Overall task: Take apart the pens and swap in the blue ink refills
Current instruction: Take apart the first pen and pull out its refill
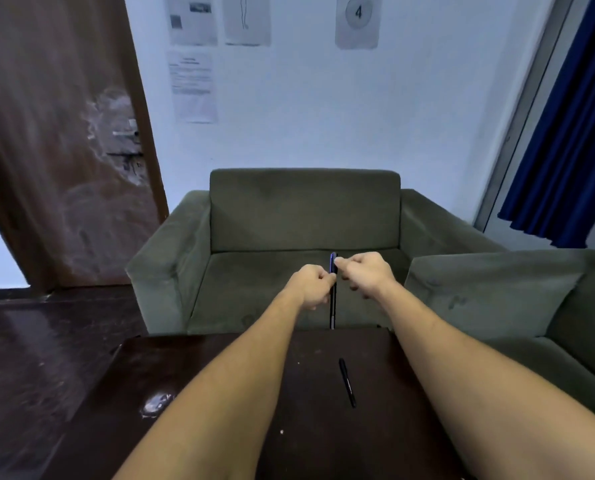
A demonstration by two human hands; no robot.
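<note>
Arms outstretched — left hand (312, 285) and right hand (364, 271) gripping upright pen (333, 292).

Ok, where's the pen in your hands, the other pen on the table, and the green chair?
Slim dark pen with a blue top (333, 306): head view, on its lower barrel.
Loose black pen (347, 382): head view, on the middle of its barrel.
Green fabric armchair (304, 209): head view, on the backrest.
</note>
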